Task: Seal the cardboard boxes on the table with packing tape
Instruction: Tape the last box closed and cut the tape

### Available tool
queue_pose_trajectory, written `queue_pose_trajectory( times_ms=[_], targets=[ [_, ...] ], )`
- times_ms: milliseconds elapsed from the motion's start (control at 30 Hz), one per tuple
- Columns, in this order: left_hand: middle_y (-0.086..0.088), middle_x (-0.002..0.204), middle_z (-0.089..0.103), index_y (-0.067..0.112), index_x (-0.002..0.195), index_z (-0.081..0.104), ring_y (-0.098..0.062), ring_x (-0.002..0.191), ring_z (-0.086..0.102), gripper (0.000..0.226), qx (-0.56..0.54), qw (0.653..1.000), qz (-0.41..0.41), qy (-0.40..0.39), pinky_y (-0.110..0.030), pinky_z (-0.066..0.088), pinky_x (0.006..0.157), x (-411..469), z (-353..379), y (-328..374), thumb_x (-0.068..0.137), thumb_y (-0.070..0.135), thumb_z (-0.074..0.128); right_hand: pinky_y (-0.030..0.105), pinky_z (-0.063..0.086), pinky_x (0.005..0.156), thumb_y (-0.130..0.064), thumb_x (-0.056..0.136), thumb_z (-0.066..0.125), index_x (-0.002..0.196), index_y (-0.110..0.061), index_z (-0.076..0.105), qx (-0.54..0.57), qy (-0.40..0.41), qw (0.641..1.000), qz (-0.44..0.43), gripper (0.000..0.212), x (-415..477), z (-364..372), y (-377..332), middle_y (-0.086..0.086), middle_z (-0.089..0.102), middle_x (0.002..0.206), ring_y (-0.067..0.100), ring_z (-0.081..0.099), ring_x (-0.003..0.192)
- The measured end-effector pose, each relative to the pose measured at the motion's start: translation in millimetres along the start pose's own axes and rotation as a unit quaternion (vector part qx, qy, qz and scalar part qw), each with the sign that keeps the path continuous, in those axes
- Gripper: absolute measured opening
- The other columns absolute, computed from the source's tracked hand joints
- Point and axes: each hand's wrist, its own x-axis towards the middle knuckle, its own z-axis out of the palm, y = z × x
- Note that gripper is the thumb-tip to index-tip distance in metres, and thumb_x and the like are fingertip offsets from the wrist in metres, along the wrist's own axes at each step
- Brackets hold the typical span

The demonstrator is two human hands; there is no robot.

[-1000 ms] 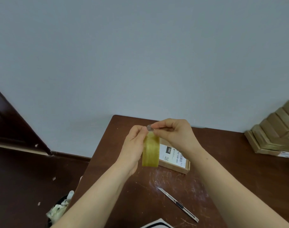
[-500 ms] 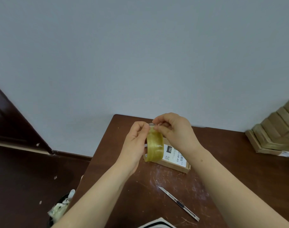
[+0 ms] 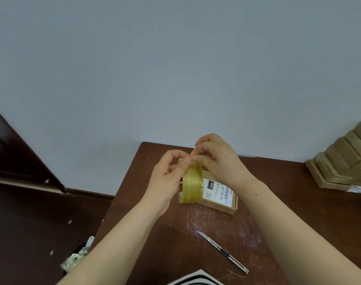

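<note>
Where the grips met: tape roll (image 3: 193, 185) in front of box (image 3: 220, 194), mid-frame.
Left grip (image 3: 167, 177): held the roll.
Right grip (image 3: 215, 159): pinched its top.

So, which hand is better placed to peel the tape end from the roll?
Probably the right. The right hand pinches at the top edge of the tape roll, while the left hand grips the roll and holds it above the cardboard box.

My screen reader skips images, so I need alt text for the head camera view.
The left hand grips a roll of yellowish packing tape above a brown table while the right hand pinches at the roll's top. A labelled cardboard box lies behind the roll, a utility knife nearer the camera, stacked boxes at right.
</note>
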Motion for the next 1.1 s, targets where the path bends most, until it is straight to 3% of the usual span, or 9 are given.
queue_pose_trajectory(
  times_ms=[200, 467, 567, 633, 767, 833, 933, 1000, 1100],
  targets=[
    [-0.001, 0.073, 0.066, 0.028, 0.074, 0.063, -0.015, 0.070, 0.062, 0.022, 0.021, 0.999, 0.001, 0.031, -0.032, 0.052, 0.061, 2, 4, -3, 0.094, 0.021, 0.058, 0.013, 0.051, 0.067, -0.025, 0.071, 0.082, 0.060, -0.030, 0.070, 0.091, 0.022, 0.993, 0.071, 0.017, 2, -7, 9, -0.010, 0.069, 0.081, -0.003, 0.064, 0.074],
    [-0.015, 0.098, 0.066, 0.028, 0.074, 0.060, -0.026, 0.085, 0.061, 0.025, 0.014, 0.998, -0.036, 0.043, -0.049, 0.053, 0.077, 7, 19, -10, 0.097, 0.021, 0.053, 0.034, 0.056, 0.088, -0.039, 0.082, 0.069, 0.088, -0.007, 0.068, 0.326, 0.038, 0.919, 0.218, 0.033, -8, -6, 32, 0.011, 0.071, 0.097, 0.016, 0.071, 0.090],
    [-0.014, 0.099, 0.067, 0.023, 0.077, 0.059, -0.025, 0.082, 0.065, 0.022, -0.029, 0.997, -0.065, 0.037, -0.040, 0.057, 0.064, 14, 28, -13, 0.098, 0.021, 0.051, 0.038, 0.056, 0.088, -0.034, 0.072, 0.081, 0.114, -0.010, 0.056, 0.232, -0.068, 0.936, 0.256, 0.054, -20, -11, 38, 0.009, 0.069, 0.108, 0.019, 0.070, 0.094],
    [-0.011, 0.094, 0.066, 0.023, 0.079, 0.060, -0.023, 0.080, 0.066, 0.020, -0.029, 0.996, -0.075, 0.025, -0.036, 0.056, 0.061, 20, 36, -17, 0.097, 0.021, 0.052, 0.035, 0.057, 0.086, -0.025, 0.074, 0.081, 0.110, -0.007, 0.064, 0.217, -0.123, 0.936, 0.250, 0.043, -30, -14, 41, 0.011, 0.073, 0.101, 0.019, 0.071, 0.090],
    [-0.004, 0.095, 0.066, 0.043, 0.103, 0.063, -0.016, 0.080, 0.068, 0.022, 0.108, 0.993, -0.055, -0.012, -0.031, 0.057, 0.066, 32, 47, -29, 0.097, 0.026, 0.050, 0.043, 0.057, 0.085, -0.015, 0.077, 0.078, 0.096, -0.001, 0.071, 0.229, -0.029, 0.937, 0.263, 0.024, -43, -20, 59, 0.018, 0.073, 0.091, 0.030, 0.071, 0.087],
    [0.001, 0.099, 0.065, 0.057, 0.131, 0.041, -0.015, 0.084, 0.067, 0.043, 0.184, 0.979, -0.079, -0.027, -0.028, 0.056, 0.072, 40, 46, -37, 0.097, 0.032, 0.048, 0.041, 0.058, 0.076, -0.013, 0.077, 0.078, 0.083, -0.001, 0.070, 0.147, 0.023, 0.944, 0.293, 0.016, -47, -25, 79, 0.009, 0.073, 0.081, 0.025, 0.070, 0.078],
    [0.004, 0.102, 0.064, 0.049, 0.140, 0.035, -0.013, 0.084, 0.066, 0.048, 0.190, 0.974, -0.119, -0.020, -0.026, 0.055, 0.075, 50, 40, -50, 0.097, 0.031, 0.046, 0.027, 0.040, 0.053, -0.017, 0.082, 0.066, 0.066, -0.013, 0.049, -0.049, 0.038, 0.941, 0.334, 0.024, -59, -31, 117, -0.004, 0.050, 0.064, 0.018, 0.052, 0.065],
    [0.005, 0.102, 0.065, 0.044, 0.140, 0.039, -0.012, 0.084, 0.065, 0.046, 0.209, 0.970, -0.125, -0.016, -0.027, 0.054, 0.078, 53, 38, -59, 0.097, 0.028, 0.045, 0.026, 0.041, 0.059, -0.024, 0.089, 0.054, 0.083, -0.015, 0.055, -0.141, 0.025, 0.917, 0.372, 0.010, -70, -31, 144, -0.002, 0.056, 0.075, 0.019, 0.055, 0.074],
    [0.002, 0.129, 0.057, 0.035, 0.142, 0.041, -0.012, 0.084, 0.064, 0.050, 0.216, 0.966, -0.143, 0.007, -0.028, 0.052, 0.084, 57, 37, -74, 0.095, 0.019, 0.047, 0.038, 0.048, 0.093, -0.019, 0.097, 0.044, 0.130, -0.014, 0.054, -0.212, -0.039, 0.868, 0.447, 0.035, -91, -23, 181, 0.012, 0.056, 0.131, 0.030, 0.053, 0.119]
  ],
)
